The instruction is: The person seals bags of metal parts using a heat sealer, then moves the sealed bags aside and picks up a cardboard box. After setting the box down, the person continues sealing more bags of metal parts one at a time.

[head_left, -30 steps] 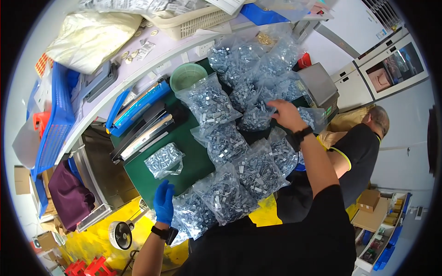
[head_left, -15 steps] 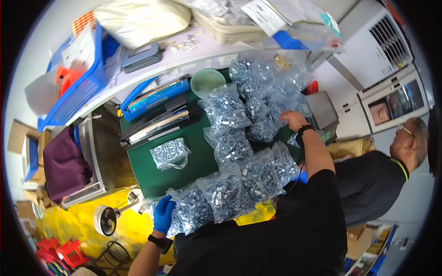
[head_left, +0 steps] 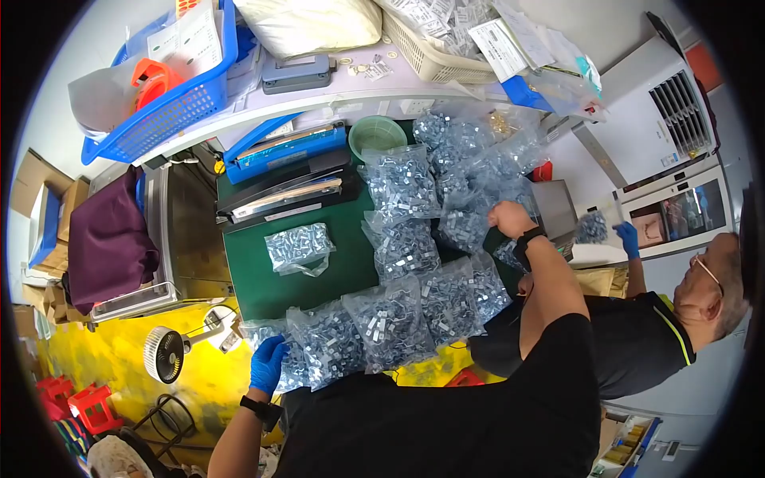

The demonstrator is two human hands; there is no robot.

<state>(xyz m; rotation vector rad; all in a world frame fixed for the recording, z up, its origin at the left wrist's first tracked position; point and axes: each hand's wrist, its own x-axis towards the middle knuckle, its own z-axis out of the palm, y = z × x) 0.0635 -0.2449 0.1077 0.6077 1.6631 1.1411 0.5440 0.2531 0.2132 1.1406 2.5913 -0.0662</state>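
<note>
My left hand point(head_left: 268, 365), in a blue glove, lies at the left end of the front row, fingers stretched against a clear bag of small metal parts point(head_left: 291, 368). My bare right hand point(head_left: 512, 219) reaches across to the right, its fingers curled at the edge of another clear bag of metal parts point(head_left: 464, 229); the fingertips are partly hidden. Several such bags line the near edge of the green table point(head_left: 267, 299), among them a full middle bag point(head_left: 390, 323). More are heaped at the back right. A smaller flat bag point(head_left: 300, 248) lies apart at centre left.
Blue and black file holders point(head_left: 287, 151) stand at the back left beside a green bowl point(head_left: 377, 137). Above runs a shelf with a blue basket point(head_left: 179, 111) and a beige basket point(head_left: 434, 60). At right, a co-worker's blue-gloved hand point(head_left: 628, 237) is near a small bag of parts point(head_left: 591, 228).
The view has shifted. My left hand has slid slightly left along the front bags; my right hand stays at the same bag. The co-worker's gloved hand and a small bag have come into sight.
</note>
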